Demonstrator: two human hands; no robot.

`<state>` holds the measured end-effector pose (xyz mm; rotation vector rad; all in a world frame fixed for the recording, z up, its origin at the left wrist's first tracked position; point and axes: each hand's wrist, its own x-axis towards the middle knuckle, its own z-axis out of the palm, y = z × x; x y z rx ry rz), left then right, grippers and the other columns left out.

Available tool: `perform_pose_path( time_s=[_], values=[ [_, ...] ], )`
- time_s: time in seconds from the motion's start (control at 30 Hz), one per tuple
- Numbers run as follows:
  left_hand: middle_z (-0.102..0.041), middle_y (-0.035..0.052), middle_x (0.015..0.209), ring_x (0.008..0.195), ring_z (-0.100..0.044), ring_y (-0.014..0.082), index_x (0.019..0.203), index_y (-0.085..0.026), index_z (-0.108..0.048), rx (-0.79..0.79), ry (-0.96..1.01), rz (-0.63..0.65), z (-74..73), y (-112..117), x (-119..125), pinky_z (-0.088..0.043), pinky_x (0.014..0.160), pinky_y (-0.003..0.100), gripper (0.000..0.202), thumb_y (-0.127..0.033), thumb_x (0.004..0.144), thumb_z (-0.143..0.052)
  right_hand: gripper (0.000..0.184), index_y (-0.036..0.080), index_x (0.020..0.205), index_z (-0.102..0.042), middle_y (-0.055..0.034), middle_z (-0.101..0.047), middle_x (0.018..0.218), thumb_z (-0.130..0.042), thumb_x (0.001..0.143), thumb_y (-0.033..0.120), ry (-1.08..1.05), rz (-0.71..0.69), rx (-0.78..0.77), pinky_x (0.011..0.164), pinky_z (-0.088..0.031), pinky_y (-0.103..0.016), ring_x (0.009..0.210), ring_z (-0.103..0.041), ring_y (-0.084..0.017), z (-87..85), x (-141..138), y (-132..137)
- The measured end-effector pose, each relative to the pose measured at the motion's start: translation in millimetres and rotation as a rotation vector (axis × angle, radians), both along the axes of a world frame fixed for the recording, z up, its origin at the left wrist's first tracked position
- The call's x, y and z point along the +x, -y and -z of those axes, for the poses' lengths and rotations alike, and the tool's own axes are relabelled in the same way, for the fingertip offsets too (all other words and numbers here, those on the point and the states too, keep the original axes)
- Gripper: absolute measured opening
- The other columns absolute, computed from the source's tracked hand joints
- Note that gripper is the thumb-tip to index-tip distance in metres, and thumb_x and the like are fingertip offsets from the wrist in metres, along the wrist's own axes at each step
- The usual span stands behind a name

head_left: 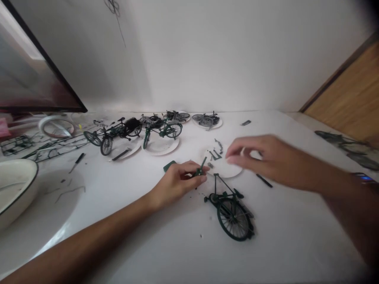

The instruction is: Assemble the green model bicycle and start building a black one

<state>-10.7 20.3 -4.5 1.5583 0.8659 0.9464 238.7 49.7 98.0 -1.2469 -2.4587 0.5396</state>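
Note:
My left hand [180, 179] pinches a small dark green model bicycle part [200, 170] with a thin stem pointing up; its exact kind is unclear. Slightly smeared by motion, my right hand [260, 159] hovers over the right side of a white plate [235, 172], thumb and forefinger pressed together. Whatever may be between those fingertips is too small to see. Several small dark parts [217, 154] lie on that plate. Just in front of it, a partly built green model bicycle [232, 209] rests on its side, showing one spoked wheel, a saddle and frame tubes.
More model bicycles [162, 130] stand on plates at the back. A green block [169, 165] sits behind my left hand, and a black stick [264, 180] lies below my right. An enamel basin [17, 189] and green part frames [56, 148] occupy the left; a phone-like device [365, 178] is far right.

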Motion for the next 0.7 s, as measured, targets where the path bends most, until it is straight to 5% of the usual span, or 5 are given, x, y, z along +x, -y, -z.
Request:
perform_pose_path(
  time_s=[0.17, 0.3, 0.47, 0.7],
  values=[
    [-0.062, 0.0099, 0.127, 0.113, -0.060, 0.0205, 0.138, -0.022, -0.061, 0.185, -0.143, -0.019, 1.3, 8, 0, -0.048, 0.096, 0.033, 0.037, -0.027, 0.101, -0.054, 0.030, 0.027, 0.103, -0.070, -0.0019, -0.070, 0.110, -0.058, 0.095, 0.053, -0.028, -0.015, -0.032, 0.079, -0.049, -0.031, 0.097, -0.063, -0.019, 52.1, -15, 6],
    [-0.067, 0.0090, 0.122, 0.108, -0.063, 0.0200, 0.150, -0.024, -0.044, 0.257, -0.251, -0.035, 0.2, 17, 0, -0.051, 0.092, 0.033, 0.046, -0.029, 0.104, -0.047, 0.020, 0.025, 0.105, -0.069, -0.0053, -0.069, 0.110, -0.057, 0.098, 0.040, -0.057, -0.114, 0.023, 0.083, -0.049, -0.032, 0.099, -0.064, -0.020, 64.1, -14, 14],
    [-0.068, 0.0104, 0.126, 0.118, -0.064, 0.0210, 0.136, -0.025, -0.042, 0.200, -0.181, -0.119, -5.1, 22, 2, -0.050, 0.097, 0.035, 0.032, -0.028, 0.105, -0.048, 0.013, 0.024, 0.107, -0.068, -0.0063, -0.069, 0.106, -0.061, 0.096, 0.026, -0.043, -0.175, 0.076, 0.087, -0.049, -0.036, 0.101, -0.064, -0.023, 68.4, -13, 16],
    [-0.073, 0.0056, 0.112, 0.107, -0.068, 0.0192, 0.116, -0.022, -0.066, 0.238, -0.209, -0.235, -3.5, 14, -1, -0.051, 0.094, 0.031, 0.020, -0.031, 0.098, -0.062, 0.021, 0.023, 0.117, -0.062, -0.0053, -0.063, 0.116, -0.055, 0.098, 0.018, -0.008, -0.129, 0.030, 0.082, -0.050, -0.033, 0.096, -0.063, -0.019, 73.8, -14, 22]
  ],
)
